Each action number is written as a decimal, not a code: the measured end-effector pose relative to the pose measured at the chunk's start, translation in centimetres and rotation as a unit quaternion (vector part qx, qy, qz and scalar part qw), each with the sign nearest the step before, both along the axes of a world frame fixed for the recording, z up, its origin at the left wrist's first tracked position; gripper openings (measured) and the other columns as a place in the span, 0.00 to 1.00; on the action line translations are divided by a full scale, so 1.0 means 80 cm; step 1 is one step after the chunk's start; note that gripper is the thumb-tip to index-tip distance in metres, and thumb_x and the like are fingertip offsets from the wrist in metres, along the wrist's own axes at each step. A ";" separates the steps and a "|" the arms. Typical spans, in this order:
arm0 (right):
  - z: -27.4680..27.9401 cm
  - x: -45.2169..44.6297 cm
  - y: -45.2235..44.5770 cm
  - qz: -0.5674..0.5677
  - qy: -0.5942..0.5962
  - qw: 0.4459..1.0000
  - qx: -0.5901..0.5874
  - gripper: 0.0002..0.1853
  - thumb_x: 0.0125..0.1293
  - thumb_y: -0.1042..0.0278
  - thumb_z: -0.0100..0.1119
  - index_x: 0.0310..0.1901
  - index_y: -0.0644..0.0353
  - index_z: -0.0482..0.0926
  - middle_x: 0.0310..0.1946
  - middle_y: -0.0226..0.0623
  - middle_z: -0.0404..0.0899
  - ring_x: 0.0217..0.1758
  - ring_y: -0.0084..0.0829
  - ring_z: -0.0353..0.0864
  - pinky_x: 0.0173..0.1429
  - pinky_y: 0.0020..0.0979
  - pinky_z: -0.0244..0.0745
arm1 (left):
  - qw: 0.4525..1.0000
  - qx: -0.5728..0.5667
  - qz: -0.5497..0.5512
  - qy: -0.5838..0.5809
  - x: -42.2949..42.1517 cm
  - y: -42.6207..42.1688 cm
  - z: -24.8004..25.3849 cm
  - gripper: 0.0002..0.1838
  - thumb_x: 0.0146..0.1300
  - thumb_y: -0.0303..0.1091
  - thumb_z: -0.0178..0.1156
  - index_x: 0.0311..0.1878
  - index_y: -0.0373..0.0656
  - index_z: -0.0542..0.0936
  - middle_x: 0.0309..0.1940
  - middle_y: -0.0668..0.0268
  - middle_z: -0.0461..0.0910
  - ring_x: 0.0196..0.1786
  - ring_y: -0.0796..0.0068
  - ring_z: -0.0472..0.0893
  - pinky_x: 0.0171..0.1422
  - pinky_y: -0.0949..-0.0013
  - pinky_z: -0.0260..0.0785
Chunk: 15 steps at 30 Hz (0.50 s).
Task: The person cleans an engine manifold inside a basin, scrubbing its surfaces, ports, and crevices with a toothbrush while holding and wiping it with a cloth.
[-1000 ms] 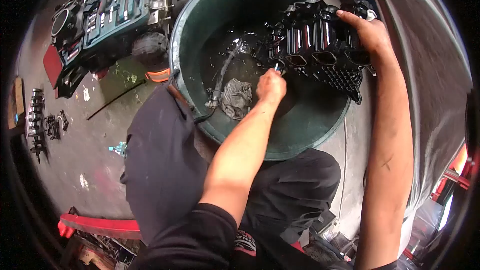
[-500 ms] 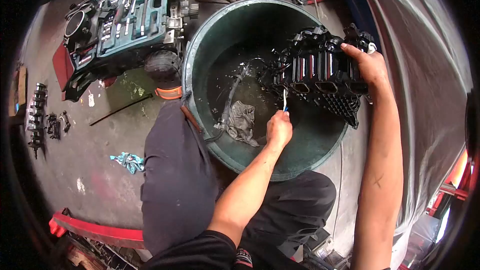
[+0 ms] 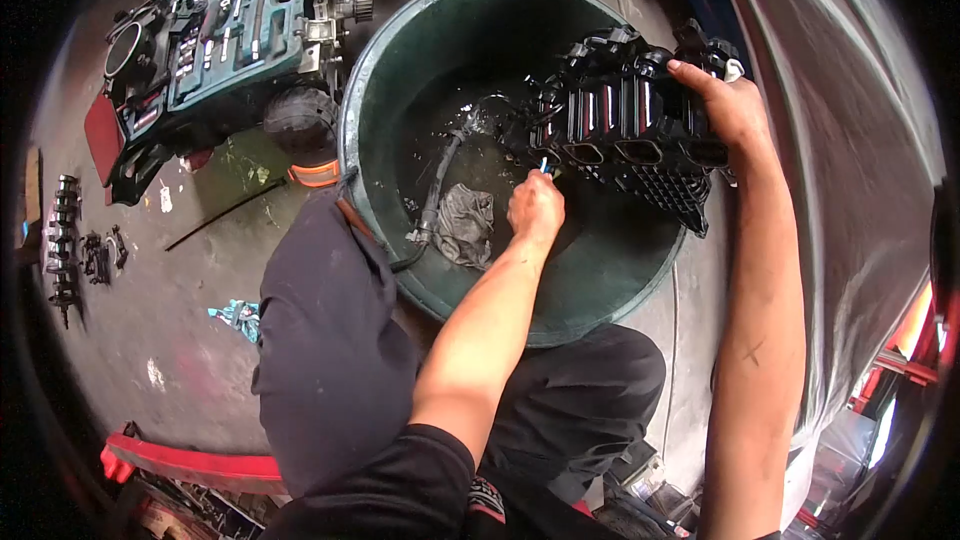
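My right hand (image 3: pixel 735 110) grips the right end of a black engine intake manifold (image 3: pixel 620 120), thumb on its top, holding it tilted over a large green tub (image 3: pixel 365 70). Oval ports line the manifold's near side, and a ribbed lattice hangs below. My left hand (image 3: pixel 537 208) is closed round a slim blue-and-white toothbrush (image 3: pixel 545 166), mostly hidden in the fist. Its tip is at the manifold's lower left edge; whether it touches cannot be made out. In the tub, a grey rag (image 3: pixel 466 225) and a black hose (image 3: pixel 440 180) lie in dark liquid.
An open teal socket set (image 3: pixel 245 25) rests on an engine block at upper left. A crankshaft (image 3: pixel 63 250) and small parts lie on the floor at far left. A patterned cloth (image 3: pixel 237 318) is beside my knee. Grey plastic sheeting (image 3: pixel 840 170) hangs at right.
My left hand has moved up and left with the toothbrush, along the manifold's lower edge. The whole view has shifted slightly; my right hand keeps its grip on the manifold.
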State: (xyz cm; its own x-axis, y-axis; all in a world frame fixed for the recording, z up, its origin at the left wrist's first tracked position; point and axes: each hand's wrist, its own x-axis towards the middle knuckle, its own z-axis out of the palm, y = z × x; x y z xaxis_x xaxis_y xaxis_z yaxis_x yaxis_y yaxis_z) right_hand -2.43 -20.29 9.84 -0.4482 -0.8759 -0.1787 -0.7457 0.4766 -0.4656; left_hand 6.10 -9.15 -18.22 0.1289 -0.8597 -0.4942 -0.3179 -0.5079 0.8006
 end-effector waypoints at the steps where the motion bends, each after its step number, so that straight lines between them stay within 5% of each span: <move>1: -0.008 -0.014 -0.007 -0.002 0.028 1.000 -0.001 0.34 0.51 0.45 0.77 0.44 0.74 0.85 0.38 0.47 0.88 0.41 0.35 0.88 0.48 0.36 0.79 | 1.000 0.009 0.014 0.015 -0.011 0.007 0.004 0.16 0.74 0.41 0.52 0.42 0.37 0.81 0.41 0.42 0.84 0.50 0.36 0.83 0.51 0.41 0.74; 3: -0.012 -0.016 -0.012 0.000 0.026 1.000 -0.012 0.33 0.52 0.45 0.77 0.44 0.74 0.85 0.38 0.47 0.88 0.42 0.35 0.88 0.48 0.36 0.79 | 0.992 0.007 0.055 0.112 0.000 0.025 0.030 0.16 0.74 0.39 0.53 0.37 0.35 0.80 0.39 0.43 0.84 0.49 0.36 0.82 0.51 0.41 0.73; 10: -0.002 0.001 -0.005 -0.030 -0.007 0.999 0.016 0.30 0.53 0.47 0.78 0.46 0.69 0.86 0.37 0.40 0.88 0.37 0.30 0.87 0.45 0.31 0.78 | 0.998 -0.005 -0.027 -0.059 0.018 0.017 -0.003 0.16 0.73 0.42 0.53 0.40 0.38 0.81 0.38 0.42 0.85 0.44 0.36 0.84 0.48 0.39 0.76; 15: -0.011 -0.012 -0.008 0.000 0.002 1.000 -0.029 0.33 0.51 0.46 0.78 0.44 0.74 0.85 0.39 0.46 0.88 0.42 0.35 0.89 0.49 0.35 0.80 | 0.998 -0.030 0.015 0.049 0.009 0.046 0.023 0.17 0.74 0.43 0.52 0.40 0.38 0.81 0.39 0.40 0.83 0.45 0.35 0.82 0.48 0.41 0.74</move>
